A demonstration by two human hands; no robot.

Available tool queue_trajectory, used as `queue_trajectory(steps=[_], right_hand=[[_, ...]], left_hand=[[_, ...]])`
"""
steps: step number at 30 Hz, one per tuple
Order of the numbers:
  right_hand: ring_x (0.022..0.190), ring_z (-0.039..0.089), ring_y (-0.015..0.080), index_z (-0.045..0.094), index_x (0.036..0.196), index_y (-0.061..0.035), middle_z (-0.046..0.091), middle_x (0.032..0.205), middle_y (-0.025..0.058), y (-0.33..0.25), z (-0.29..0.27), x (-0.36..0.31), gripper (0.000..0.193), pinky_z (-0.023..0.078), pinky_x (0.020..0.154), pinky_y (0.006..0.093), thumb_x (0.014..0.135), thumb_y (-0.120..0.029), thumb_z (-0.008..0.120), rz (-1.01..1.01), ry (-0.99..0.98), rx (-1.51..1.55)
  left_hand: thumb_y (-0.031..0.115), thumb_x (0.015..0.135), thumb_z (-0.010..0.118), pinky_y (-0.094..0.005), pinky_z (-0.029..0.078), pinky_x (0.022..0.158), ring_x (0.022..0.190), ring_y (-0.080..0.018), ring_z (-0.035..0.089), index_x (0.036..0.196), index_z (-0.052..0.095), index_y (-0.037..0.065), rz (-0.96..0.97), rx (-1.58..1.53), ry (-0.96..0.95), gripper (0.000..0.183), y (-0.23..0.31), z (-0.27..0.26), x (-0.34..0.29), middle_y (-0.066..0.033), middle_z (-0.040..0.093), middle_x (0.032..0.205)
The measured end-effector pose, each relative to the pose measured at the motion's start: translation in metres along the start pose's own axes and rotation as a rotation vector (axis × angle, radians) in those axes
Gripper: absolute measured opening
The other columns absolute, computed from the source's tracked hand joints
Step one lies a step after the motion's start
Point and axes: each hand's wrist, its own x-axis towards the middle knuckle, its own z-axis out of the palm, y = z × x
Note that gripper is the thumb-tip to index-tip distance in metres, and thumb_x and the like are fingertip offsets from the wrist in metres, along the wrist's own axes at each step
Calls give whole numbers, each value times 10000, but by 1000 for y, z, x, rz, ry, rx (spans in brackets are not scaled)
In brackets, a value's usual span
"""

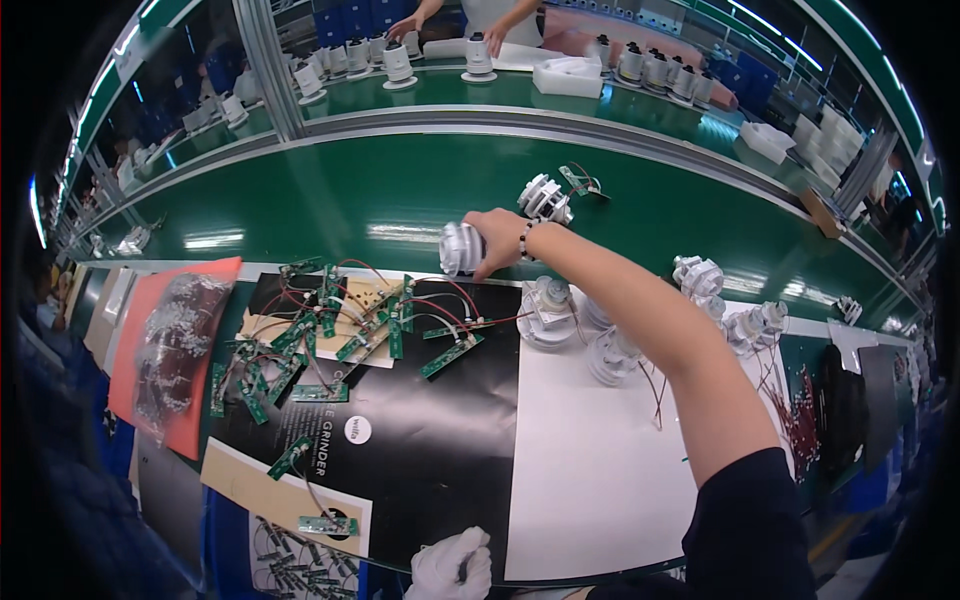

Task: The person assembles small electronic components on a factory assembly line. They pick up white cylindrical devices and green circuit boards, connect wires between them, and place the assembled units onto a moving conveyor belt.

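Beyond the glossy black sheet (440, 420), the right hand (499, 240) grasped a white ribbed plastic cylinder (458, 249); the left hand I could not tell.

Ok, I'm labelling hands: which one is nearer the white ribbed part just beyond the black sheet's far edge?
Right. The right hand holds the white ribbed part; the left hand is out of view.

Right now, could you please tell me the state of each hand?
Left hand: out of view, so its state cannot be told.
Right hand: closed, holding a white ribbed part.
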Motion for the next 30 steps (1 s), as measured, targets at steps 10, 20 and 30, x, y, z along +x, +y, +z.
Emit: queue_trajectory(steps=[10, 20, 30], right_hand=[[783, 622, 237, 621, 931, 2, 647, 848, 141, -32, -139, -59, 686, 479, 726, 335, 533, -538, 764, -61, 430, 31], [792, 598, 291, 601, 940, 2, 592, 851, 148, -77, -120, -354, 628, 489, 675, 367, 474, -364, 808, 109, -198, -138], [924, 565, 309, 556, 1077, 1, 554, 988, 144, -26, -71, -418, 684, 466, 780, 350, 542, -354, 794, 442, -205, -126]], left_hand=[[-15, 772, 500, -327, 465, 497, 548, -245, 576, 1038, 530, 13, 36, 29, -95, 269, -8, 8, -3, -117, 602, 705], [7, 808, 490, -334, 486, 577, 635, -252, 599, 1107, 506, -2, 46, 83, 4, 299, -13, 14, -22, -133, 606, 770], [-12, 853, 449, -284, 513, 648, 717, -203, 609, 1087, 521, -52, -81, 35, 15, 249, -15, 27, -21, -149, 586, 810]])
